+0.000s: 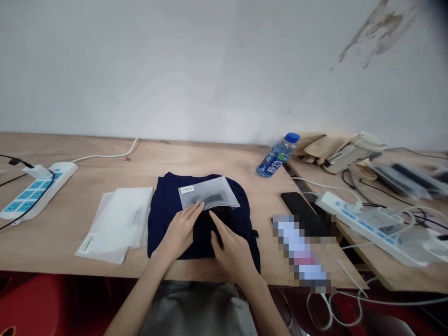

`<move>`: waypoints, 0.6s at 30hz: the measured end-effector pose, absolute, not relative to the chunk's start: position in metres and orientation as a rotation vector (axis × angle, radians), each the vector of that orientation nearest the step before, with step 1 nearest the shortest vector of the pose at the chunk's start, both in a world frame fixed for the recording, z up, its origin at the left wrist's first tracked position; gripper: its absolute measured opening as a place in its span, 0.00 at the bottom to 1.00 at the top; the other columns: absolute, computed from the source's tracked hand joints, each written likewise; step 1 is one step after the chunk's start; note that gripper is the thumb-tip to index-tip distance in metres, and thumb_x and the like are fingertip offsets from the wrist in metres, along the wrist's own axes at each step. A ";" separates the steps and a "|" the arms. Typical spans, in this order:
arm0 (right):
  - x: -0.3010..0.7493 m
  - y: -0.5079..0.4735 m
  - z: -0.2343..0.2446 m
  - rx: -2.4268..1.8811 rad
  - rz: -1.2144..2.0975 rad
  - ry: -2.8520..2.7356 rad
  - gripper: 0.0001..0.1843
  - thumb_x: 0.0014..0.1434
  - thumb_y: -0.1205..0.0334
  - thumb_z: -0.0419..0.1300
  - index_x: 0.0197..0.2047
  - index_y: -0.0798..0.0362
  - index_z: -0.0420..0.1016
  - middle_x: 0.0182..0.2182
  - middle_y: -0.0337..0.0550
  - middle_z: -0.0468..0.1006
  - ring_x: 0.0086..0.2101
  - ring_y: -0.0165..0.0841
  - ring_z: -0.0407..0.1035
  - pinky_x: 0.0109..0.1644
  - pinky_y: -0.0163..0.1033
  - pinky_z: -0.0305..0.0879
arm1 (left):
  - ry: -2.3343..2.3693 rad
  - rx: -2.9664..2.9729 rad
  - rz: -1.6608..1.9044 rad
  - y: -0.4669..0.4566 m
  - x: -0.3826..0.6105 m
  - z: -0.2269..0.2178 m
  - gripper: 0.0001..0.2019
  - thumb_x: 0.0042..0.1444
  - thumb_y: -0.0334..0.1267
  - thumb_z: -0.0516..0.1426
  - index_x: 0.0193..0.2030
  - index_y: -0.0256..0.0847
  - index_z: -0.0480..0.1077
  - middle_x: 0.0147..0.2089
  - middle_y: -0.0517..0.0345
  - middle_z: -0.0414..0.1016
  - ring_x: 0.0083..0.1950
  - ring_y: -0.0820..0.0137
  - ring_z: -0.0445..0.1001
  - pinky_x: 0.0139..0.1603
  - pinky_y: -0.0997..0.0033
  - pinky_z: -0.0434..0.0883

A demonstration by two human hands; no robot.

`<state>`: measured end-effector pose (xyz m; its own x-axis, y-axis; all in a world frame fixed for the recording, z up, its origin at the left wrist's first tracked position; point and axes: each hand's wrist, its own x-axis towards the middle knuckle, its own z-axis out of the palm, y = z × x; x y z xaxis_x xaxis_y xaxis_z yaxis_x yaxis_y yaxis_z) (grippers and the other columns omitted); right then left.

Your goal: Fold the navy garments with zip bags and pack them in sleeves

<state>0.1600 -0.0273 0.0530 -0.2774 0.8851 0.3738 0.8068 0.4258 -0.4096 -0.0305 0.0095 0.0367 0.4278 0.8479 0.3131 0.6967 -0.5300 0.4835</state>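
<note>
A folded navy garment (168, 224) lies in the middle of the wooden table (210, 158). A frosted plastic bag (209, 193) with a white label and a dark printed patch lies over its far part. My left hand (178, 232) rests flat on the garment, its fingertips at the bag's near edge. My right hand (231, 249) lies on the garment's near right side, with the index finger stretched towards the same edge. Neither hand visibly grips anything.
A stack of frosted bags (117, 224) lies left of the garment, beyond it a blue-socketed power strip (38, 189). To the right are a water bottle (278, 155), a black phone (297, 205) and a pixelated patch (304, 254). A second table holds another power strip (367, 226) and cables.
</note>
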 end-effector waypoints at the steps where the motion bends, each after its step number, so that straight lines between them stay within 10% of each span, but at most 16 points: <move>1: 0.160 -0.028 0.052 -1.426 0.191 -2.132 0.27 0.66 0.66 0.49 0.68 0.53 0.58 0.57 0.48 0.74 0.51 0.38 0.74 0.47 0.41 0.76 | 1.340 2.395 0.780 0.010 -0.030 0.036 0.40 0.53 0.18 0.46 0.72 0.49 0.47 0.71 0.50 0.58 0.71 0.63 0.59 0.64 0.55 0.66; 18: 0.167 -0.027 0.054 -1.467 0.177 -2.162 0.28 0.66 0.67 0.49 0.68 0.49 0.59 0.57 0.45 0.75 0.49 0.37 0.76 0.42 0.38 0.77 | 1.248 2.310 0.876 0.010 -0.041 0.017 0.38 0.56 0.18 0.45 0.73 0.45 0.45 0.70 0.49 0.60 0.69 0.67 0.61 0.66 0.58 0.66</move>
<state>0.1669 -0.0266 0.0543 -0.2811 0.8967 0.3419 0.8294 0.4062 -0.3835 -0.0408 0.0103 0.0169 0.4141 0.8422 0.3452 0.6112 -0.5383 0.5803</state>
